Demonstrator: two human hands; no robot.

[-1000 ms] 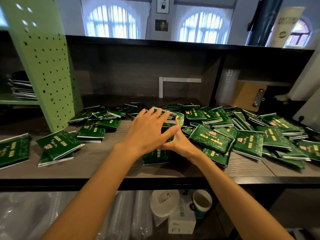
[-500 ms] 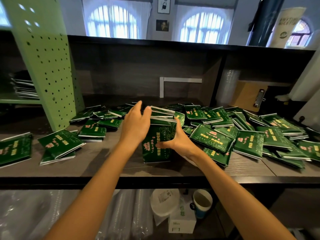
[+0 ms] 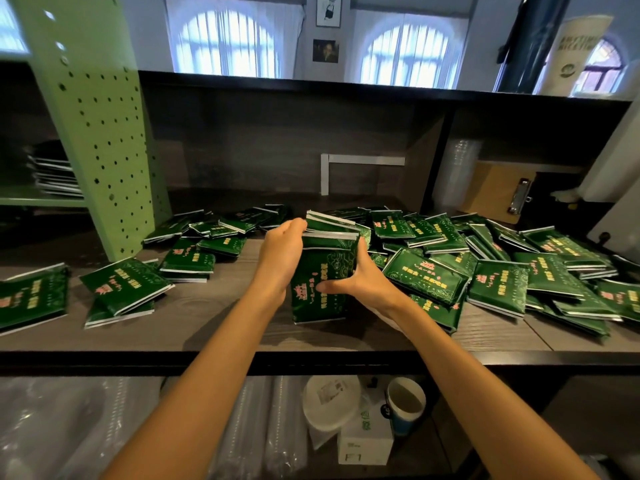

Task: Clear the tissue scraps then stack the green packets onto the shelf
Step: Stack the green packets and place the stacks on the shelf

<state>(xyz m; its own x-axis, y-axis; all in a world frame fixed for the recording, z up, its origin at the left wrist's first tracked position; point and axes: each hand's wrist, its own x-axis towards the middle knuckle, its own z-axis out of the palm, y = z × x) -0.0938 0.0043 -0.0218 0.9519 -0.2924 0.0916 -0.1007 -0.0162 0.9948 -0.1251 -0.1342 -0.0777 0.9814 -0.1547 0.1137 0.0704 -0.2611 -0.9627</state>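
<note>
left-edge packet [image 3: 31, 299] — cropped by frame | packet print [image 3: 429, 271] — unreadable (blurred, small)

You have a single wide-angle view, worn on your head and looking forward and down along your own forearms, which run in from the bottom edge to your left hand [image 3: 280, 258] and right hand [image 3: 360, 282], both holding the bundle of green packets [image 3: 322, 271] at mid-frame. It sits close to the dark shelf board [image 3: 242, 327] and faces its back wall squarely. The lens also takes in the arched windows [image 3: 228, 43] above and the paper cup [image 3: 405, 403] on the level below, and straight edges bow toward the sides
</note>
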